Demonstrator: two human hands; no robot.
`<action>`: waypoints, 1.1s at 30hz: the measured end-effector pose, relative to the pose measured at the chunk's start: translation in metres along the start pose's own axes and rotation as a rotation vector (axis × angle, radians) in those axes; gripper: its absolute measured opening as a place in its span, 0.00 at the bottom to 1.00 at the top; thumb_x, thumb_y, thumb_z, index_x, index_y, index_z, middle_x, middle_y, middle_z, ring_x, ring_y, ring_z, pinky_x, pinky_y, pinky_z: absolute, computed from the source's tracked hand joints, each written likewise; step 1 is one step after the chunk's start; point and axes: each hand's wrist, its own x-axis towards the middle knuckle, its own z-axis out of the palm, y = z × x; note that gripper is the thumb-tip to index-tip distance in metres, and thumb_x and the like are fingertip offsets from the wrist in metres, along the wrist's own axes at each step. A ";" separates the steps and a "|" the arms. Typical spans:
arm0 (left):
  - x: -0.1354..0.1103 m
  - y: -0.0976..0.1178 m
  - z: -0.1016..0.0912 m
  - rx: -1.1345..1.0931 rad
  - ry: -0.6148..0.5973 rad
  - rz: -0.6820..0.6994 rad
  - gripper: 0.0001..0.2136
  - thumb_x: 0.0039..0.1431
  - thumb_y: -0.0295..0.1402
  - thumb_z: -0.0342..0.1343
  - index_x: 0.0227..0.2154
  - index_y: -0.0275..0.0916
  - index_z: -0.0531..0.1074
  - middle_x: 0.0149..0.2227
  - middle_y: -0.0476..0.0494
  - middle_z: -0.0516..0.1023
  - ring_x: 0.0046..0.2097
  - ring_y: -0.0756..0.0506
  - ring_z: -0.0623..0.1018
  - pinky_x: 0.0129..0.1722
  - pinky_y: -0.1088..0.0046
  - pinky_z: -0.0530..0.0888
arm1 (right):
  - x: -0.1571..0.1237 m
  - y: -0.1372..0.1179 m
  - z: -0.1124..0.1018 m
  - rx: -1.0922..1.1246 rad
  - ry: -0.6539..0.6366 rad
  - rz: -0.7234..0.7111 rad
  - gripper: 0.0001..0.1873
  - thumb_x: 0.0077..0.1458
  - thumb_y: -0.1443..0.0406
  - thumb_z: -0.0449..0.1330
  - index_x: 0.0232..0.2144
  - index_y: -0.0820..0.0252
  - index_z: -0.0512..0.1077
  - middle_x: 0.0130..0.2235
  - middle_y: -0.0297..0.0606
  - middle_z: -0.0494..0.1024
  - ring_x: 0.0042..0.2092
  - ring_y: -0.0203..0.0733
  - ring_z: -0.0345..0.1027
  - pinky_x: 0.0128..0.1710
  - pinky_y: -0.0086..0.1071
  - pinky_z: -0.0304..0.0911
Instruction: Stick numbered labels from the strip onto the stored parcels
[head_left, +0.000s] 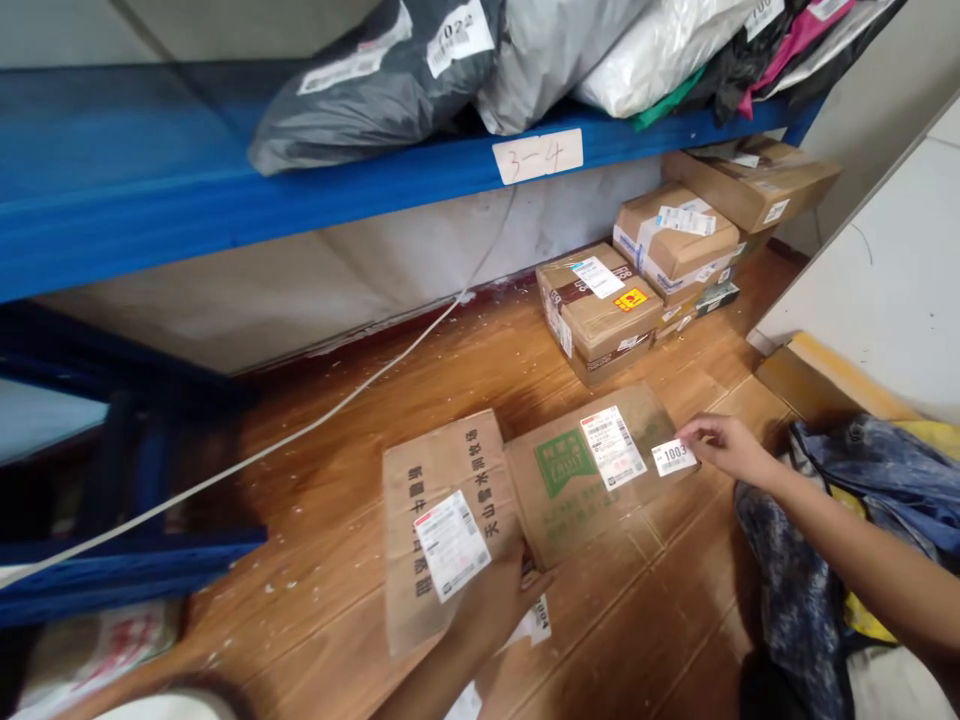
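Note:
Two cardboard boxes lie side by side on the floor. The right one, a carton with green print (562, 470), bears a white shipping label (613, 447). At its right end my right hand (724, 447) pinches the edge of a white number label (673, 457) reading 1003, which lies against the carton top. My left hand (510, 590) is closed by the near edges of both boxes, its fingers partly hidden. From under it hangs a strip of number labels (538, 620) showing 1004. The left carton (450, 470) has black characters and its own shipping label (452, 545).
A blue shelf (360, 190) marked 3-4 holds several wrapped parcels (382, 90) above. Taped boxes (600, 310) stand along the wall. A white cable (345, 400) crosses at left. My clothed knee (795, 560) is at right, near an open carton (810, 375).

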 end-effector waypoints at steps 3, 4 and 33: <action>0.002 -0.003 0.006 0.013 0.040 -0.033 0.19 0.54 0.43 0.55 0.46 0.41 0.66 0.41 0.38 0.83 0.44 0.35 0.81 0.42 0.63 0.74 | 0.004 0.014 -0.013 -0.042 -0.027 -0.007 0.15 0.51 0.53 0.60 0.31 0.58 0.79 0.30 0.37 0.79 0.31 0.38 0.71 0.28 0.28 0.66; 0.002 -0.003 0.008 0.040 0.045 -0.046 0.18 0.55 0.43 0.55 0.46 0.40 0.66 0.41 0.37 0.83 0.44 0.34 0.81 0.41 0.62 0.74 | 0.006 0.022 -0.023 -0.077 -0.034 -0.020 0.14 0.50 0.55 0.60 0.31 0.58 0.79 0.31 0.37 0.79 0.31 0.39 0.71 0.29 0.28 0.66; -0.027 0.003 0.030 -0.622 -0.015 0.025 0.21 0.39 0.48 0.70 0.31 0.36 0.77 0.33 0.45 0.81 0.36 0.42 0.78 0.35 0.71 0.71 | 0.012 0.070 0.001 0.024 0.700 0.162 0.19 0.39 0.46 0.66 0.25 0.51 0.67 0.37 0.51 0.77 0.41 0.57 0.73 0.46 0.50 0.66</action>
